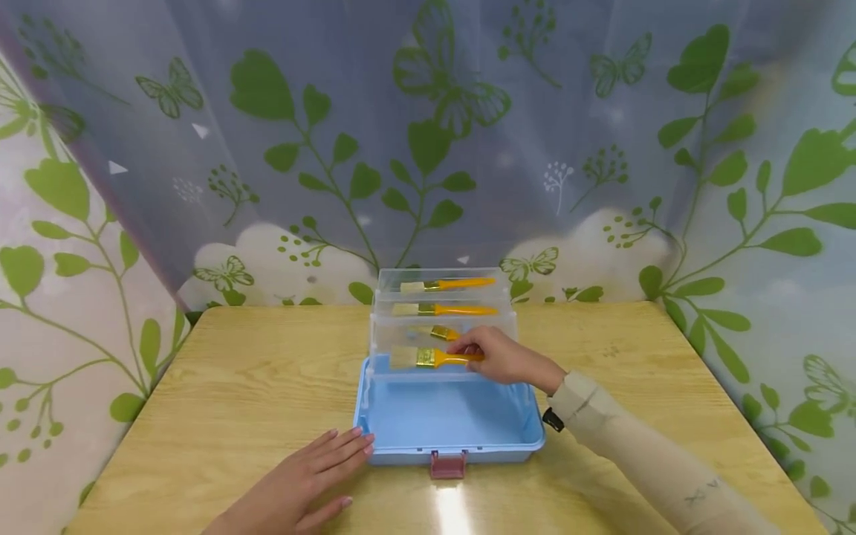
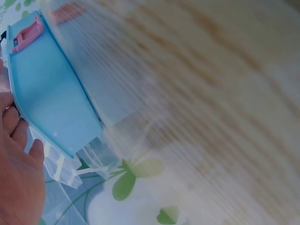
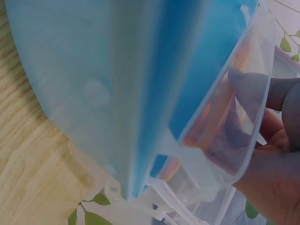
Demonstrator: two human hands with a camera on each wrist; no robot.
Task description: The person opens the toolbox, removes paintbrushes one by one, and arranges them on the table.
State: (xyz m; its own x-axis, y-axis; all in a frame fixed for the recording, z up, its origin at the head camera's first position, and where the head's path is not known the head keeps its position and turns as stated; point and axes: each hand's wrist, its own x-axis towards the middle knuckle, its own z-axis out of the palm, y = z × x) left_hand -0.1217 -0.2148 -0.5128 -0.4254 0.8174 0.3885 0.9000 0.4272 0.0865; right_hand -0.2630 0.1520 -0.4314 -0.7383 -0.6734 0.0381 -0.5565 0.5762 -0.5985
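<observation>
Right hand fingers curled around paintbrush handle in clear tray; left hand flat, fingers straight against blue box.

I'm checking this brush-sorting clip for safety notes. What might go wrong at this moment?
The right hand grips a brush by its handle tip in the lowest clear tray; it might slip. The left hand lies flat beside the blue box, barely touching it, so the box may slide.

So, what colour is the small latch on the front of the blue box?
The latch is dull pinkish red; the head view shows it best.
</observation>
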